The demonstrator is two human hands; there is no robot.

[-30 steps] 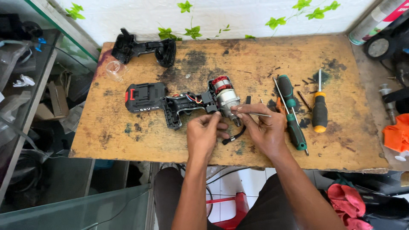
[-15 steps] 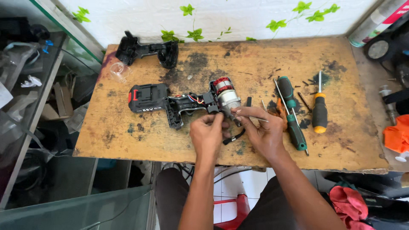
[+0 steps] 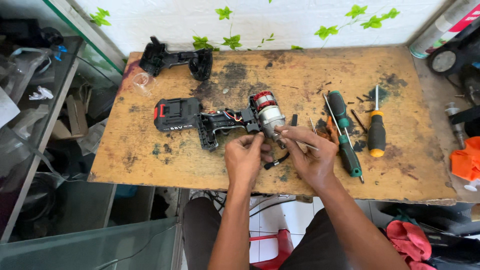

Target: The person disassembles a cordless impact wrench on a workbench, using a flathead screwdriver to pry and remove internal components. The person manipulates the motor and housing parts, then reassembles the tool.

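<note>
Black plastic shell half (image 3: 175, 60) top left on the stained wooden table (image 3: 150, 160). Opened drill (image 3: 220, 120), black battery, metal motor, mid-table. Left hand (image 3: 245, 157) pinches by the motor; right hand (image 3: 310, 155) grips a thin metal tool (image 3: 300, 144), tip hard to see. Green screwdriver (image 3: 345, 135), orange-black screwdriver (image 3: 376, 131) right.

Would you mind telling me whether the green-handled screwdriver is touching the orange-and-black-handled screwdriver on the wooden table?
Apart. The head view shows bare tabletop between the green-handled screwdriver and the orange-and-black-handled screwdriver.
</note>
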